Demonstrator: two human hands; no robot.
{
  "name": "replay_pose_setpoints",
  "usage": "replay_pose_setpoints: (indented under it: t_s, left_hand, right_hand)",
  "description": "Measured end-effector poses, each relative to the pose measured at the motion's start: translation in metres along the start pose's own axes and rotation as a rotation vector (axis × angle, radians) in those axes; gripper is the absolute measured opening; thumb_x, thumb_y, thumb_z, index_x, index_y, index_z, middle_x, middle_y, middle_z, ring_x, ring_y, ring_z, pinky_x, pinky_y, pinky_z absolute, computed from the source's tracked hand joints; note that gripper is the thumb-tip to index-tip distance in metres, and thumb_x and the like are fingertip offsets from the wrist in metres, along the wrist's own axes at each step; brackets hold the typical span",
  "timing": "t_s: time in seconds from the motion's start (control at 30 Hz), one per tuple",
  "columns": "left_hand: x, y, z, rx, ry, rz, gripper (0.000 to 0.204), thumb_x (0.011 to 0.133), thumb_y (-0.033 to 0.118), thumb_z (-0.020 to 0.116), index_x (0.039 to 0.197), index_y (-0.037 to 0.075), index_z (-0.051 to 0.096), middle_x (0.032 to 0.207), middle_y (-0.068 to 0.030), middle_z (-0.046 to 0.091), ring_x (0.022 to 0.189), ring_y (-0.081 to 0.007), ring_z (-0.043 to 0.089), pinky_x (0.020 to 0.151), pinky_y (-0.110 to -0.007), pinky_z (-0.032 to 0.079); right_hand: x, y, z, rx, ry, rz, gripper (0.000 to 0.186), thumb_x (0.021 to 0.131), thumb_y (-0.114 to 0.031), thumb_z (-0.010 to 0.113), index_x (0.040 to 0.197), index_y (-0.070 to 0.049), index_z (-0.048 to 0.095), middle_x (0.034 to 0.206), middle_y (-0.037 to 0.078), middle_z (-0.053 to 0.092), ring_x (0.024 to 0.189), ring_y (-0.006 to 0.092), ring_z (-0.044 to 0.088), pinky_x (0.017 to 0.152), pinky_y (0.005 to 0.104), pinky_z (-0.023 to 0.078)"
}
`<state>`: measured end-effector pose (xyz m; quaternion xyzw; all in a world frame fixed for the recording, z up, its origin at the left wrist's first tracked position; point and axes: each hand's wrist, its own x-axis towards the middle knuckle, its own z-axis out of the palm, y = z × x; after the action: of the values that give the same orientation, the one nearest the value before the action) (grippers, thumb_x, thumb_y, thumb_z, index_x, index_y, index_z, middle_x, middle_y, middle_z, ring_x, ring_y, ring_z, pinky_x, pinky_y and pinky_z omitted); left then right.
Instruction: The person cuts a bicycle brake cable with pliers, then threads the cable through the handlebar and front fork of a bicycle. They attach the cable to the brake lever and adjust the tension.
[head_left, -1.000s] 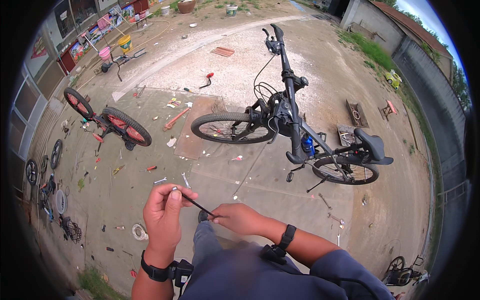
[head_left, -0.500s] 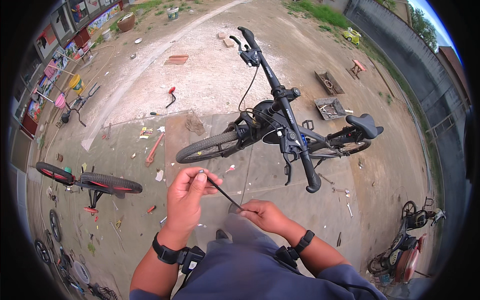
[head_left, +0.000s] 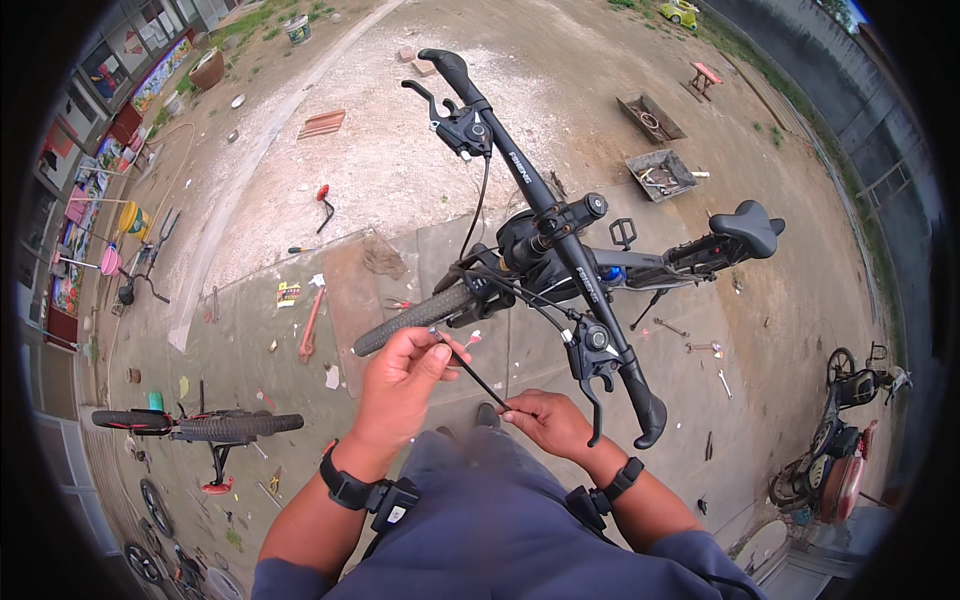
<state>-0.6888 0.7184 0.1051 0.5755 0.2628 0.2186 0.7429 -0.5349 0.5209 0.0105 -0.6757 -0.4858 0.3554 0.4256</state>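
Note:
Between my two hands runs a thin, straight black rod [head_left: 480, 379], like a short piece of cable housing, with a greyish end at the upper left. My left hand [head_left: 400, 390] pinches that end between thumb and fingers. Lower down, my right hand [head_left: 550, 422] has its fingertips closed on the other end. Just beyond my hands stands a black bicycle [head_left: 572, 258], its handlebar crossing the view. The near brake lever [head_left: 596, 400] hangs close to my right hand, and the front tyre [head_left: 400, 328] lies just past my left hand.
An upturned small bicycle [head_left: 215, 428] is at the left. A red wrench [head_left: 311, 325], a spanner [head_left: 724, 384] and other tools lie scattered on the ground. Two metal trays, one holding tools [head_left: 660, 176], sit far right. A red motorcycle [head_left: 842, 470] stands at right.
The black bicycle appears larger and its near grip lower, as my view has shifted. Both hands keep their hold on the black rod and sit slightly further right in view.

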Motion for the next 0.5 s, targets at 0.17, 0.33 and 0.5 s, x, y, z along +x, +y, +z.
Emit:
replay_pose_setpoints:
  t_s: [0.17,0.33,0.5]
  left_hand:
    - [0.037,-0.012,-0.002,0.023,-0.113,-0.093,0.016,0.108,0.015,0.061,0.117,0.002,0.062,0.111,-0.0085,0.071,0.104,-0.0167,0.07,0.086,-0.032,0.057]
    - [0.071,-0.036,-0.015,0.01,-0.198,-0.174,0.017,0.106,0.015,0.062,0.117,0.002,0.062,0.11,-0.0099,0.072,0.101,-0.0187,0.071,0.083,-0.032,0.058]
    - [0.104,-0.04,-0.043,0.034,-0.191,-0.233,0.017,0.106,0.015,0.061,0.118,0.002,0.062,0.109,-0.0103,0.073,0.099,-0.02,0.073,0.081,-0.032,0.058]
  right_hand:
    - [0.0,0.013,0.001,0.121,0.111,0.067,0.018,0.101,-0.017,0.07,0.114,-0.006,0.076,0.096,0.012,0.073,0.087,0.0265,0.069,0.078,0.0342,0.054]
    - [-0.008,0.028,0.003,0.09,0.164,0.301,0.019,0.102,-0.015,0.068,0.115,-0.004,0.076,0.098,0.012,0.073,0.092,0.0245,0.067,0.083,0.035,0.054]
    - [-0.026,0.045,0.008,0.05,0.282,0.466,0.021,0.102,-0.019,0.067,0.116,-0.004,0.075,0.101,0.011,0.073,0.099,0.0233,0.066,0.089,0.0358,0.052]
